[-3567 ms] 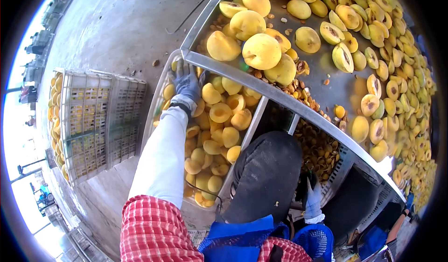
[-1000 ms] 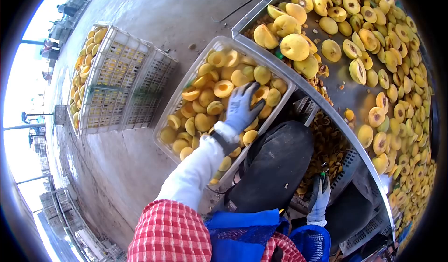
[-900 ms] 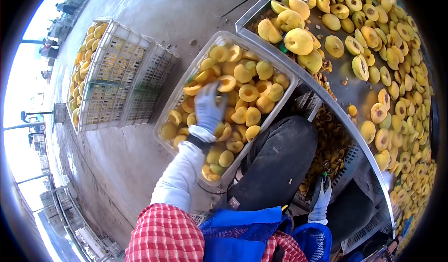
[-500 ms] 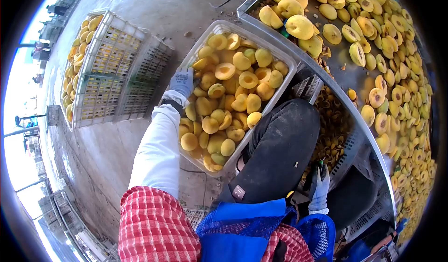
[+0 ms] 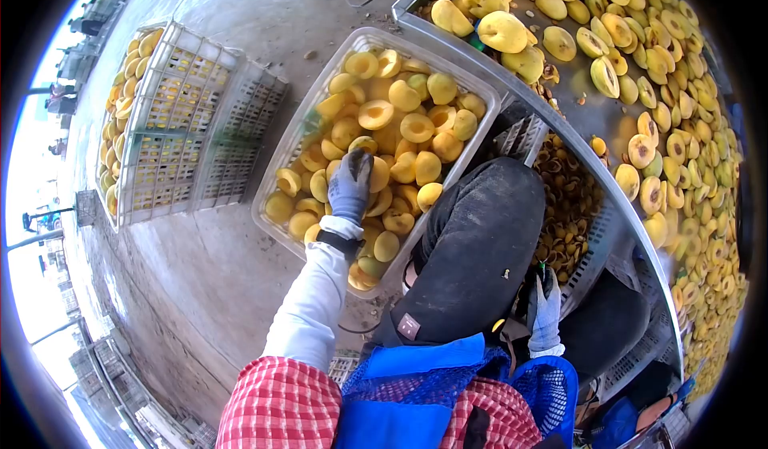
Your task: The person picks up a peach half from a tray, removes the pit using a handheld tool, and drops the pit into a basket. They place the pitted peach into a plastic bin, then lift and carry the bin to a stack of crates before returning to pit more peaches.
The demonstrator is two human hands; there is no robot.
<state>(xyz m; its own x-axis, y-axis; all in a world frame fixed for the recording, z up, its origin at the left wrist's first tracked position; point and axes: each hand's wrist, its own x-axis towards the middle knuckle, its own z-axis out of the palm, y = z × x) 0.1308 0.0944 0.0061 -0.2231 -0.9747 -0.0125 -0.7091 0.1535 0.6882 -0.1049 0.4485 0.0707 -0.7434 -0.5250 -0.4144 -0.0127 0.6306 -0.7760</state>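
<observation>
Right hand [image 5: 546, 311]: gloved, low between the knees, fingers curled around a small dark-handled tool; exact grip hard to tell.
Left hand [image 5: 352, 185]: gloved, flat and open on the fruit halves [image 5: 400, 129], holding nothing.
Clear tray [image 5: 276, 169]: on the floor beside the knee, heaped with pitted yellow halves. Step judged: levelling the load; next calls for spreading the heap evenly.
Steel surface [image 5: 592, 121]: more cut fruit.
White crate [image 5: 172, 129]: farther left.
Writing: none legible.

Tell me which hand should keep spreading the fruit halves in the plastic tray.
Left, probably. The left hand already lies flat on the fruit halves inside the plastic tray. The right hand is down by the person's knee, apart from the tray, gripping a small tool.
</observation>
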